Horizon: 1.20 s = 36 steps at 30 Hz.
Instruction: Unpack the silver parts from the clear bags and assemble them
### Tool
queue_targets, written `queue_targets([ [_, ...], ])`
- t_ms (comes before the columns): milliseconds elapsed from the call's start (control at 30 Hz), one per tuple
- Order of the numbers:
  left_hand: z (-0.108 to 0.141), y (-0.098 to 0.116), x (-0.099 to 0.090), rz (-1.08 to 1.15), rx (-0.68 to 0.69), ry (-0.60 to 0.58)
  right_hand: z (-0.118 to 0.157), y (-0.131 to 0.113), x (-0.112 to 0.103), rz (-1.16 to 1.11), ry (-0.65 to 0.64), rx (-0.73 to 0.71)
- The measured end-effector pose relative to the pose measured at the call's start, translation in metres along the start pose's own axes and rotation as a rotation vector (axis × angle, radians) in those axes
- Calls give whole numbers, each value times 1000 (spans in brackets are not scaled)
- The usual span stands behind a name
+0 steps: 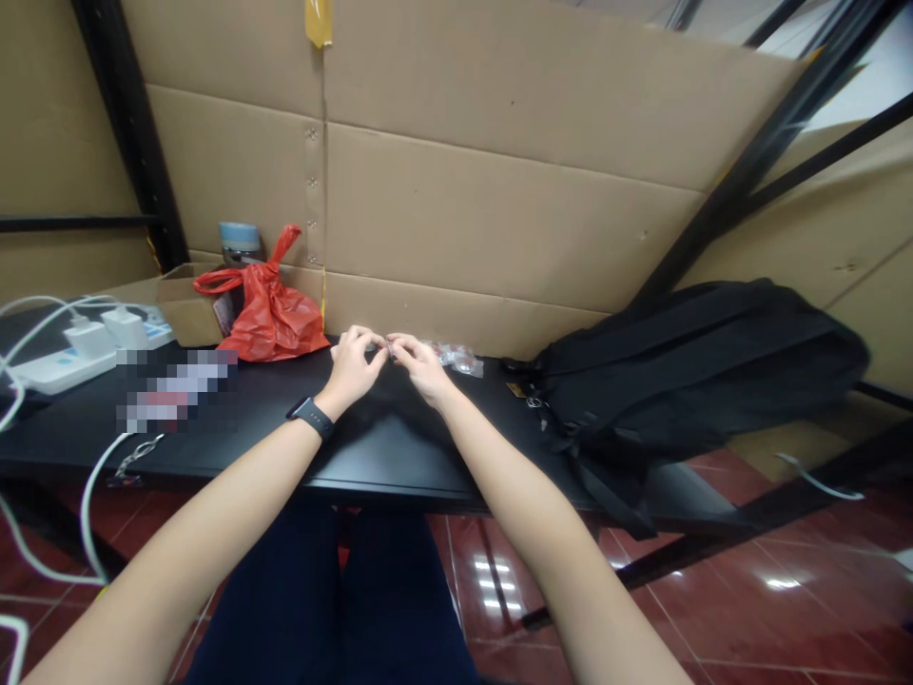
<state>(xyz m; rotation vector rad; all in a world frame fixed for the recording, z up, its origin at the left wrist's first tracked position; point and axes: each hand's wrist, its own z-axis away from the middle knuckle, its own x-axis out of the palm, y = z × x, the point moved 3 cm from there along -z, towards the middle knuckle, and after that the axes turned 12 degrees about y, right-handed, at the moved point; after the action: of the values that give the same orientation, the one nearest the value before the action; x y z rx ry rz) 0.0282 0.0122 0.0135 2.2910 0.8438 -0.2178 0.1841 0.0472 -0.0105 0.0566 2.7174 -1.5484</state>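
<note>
My left hand (352, 366) and my right hand (423, 369) meet above the black table (399, 447), near its back edge. Their fingertips pinch together around a small, thin, dark item (389, 348), too tiny to name. A dark watch (311, 416) sits on my left wrist. Just behind and right of my right hand lie several small clear plastic packets (465, 360) with bits of red in them, partly hidden by that hand.
A knotted red plastic bag (275, 314) and an open cardboard box (189, 309) stand left, before a blue-lidded container (240, 240). Farther left is a white power strip (57, 369) with cables. A black backpack (706, 371) fills the right side. Cardboard panels (499, 209) wall the back.
</note>
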Motion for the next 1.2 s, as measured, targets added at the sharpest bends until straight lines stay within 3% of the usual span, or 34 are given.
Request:
queue_targets([
  [133,0,5,-5,86,116,-51,-2,5,0,-65,5,44],
  [300,0,8,-7,20,167,-88,-1,4,6,-145,-26,60],
  [500,-2,2,-3,-116,105,-68,-4,5,0,-76,-7,49],
  [700,-1,-6,4,-112,17,-101,-10,13,-11,87,-34,-56],
  [867,0,-12,7,-65,-86,-243,-7,14,-10,219,-169,-130],
  [1000,1,-21,10,-90,-48,-310,-7,14,-13,361,-243,-212],
  [1100,5,-26,15,-154,-1,-398,-9,16,-27,524,-283,-203],
  [1200,7,-28,18,-207,3,-523,-11,21,-50,739,-269,-93],
])
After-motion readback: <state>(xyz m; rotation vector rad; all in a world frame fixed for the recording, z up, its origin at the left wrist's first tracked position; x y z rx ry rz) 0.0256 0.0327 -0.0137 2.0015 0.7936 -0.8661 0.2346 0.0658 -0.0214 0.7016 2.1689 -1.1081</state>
